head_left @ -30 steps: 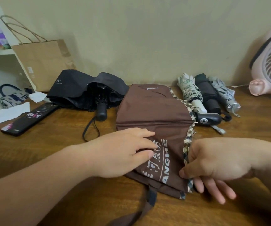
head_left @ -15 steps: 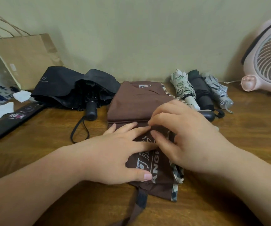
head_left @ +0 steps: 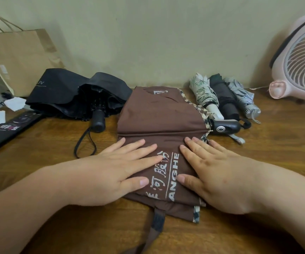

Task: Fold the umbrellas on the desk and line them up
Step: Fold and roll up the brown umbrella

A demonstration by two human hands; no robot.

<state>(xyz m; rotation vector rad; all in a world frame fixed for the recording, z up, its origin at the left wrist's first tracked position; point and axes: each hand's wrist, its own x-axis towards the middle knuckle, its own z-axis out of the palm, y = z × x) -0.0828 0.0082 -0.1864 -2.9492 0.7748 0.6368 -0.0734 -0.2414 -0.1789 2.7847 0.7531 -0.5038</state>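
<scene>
Currently both hands lie flat on the brown umbrella (head_left: pixel 159 114). It lies mid-desk (head_left: pixel 38 171), canopy spread in flat panels, with its black handle (head_left: pixel 223 126) pointing right.

- Left hand (head_left: pixel 115 173): fingers straight, pressed on the left of the near panel. Nothing is gripped.
- Right hand (head_left: pixel 219 176): fingers straight, pressed on the right of the panel by the checked trim. Nothing is gripped.
- Printed lettering is exposed between them.

The step is judged to be flattening the pleats ahead of the roll. Notes for doing it well:

- Pressure should be spread evenly over both palms so the stacked panels are not skewed.
- Creases are best swept outward from the middle toward the trim.
- Checked edges should be lined up at the handle end before anything is rolled.
- The far panel, beyond the fold seam, looks less flattened. It should be brought over and pressed the same way.
- The closure strap (head_left: pixel 155 228) trails off the near edge. It should be left outside the roll and wrapped last.
- Rib tips at the right edge should be gathered, not bent.

Left to do, as judged: the black umbrella (head_left: pixel 78 94) at back left is collapsed but loose and unrolled.

A row is already formed at back right by the cream patterned umbrella (head_left: pixel 203 92), the dark umbrella (head_left: pixel 225 99) and the grey umbrella (head_left: pixel 243 96), packed side by side. The brown one is expected to be set beside them.
</scene>
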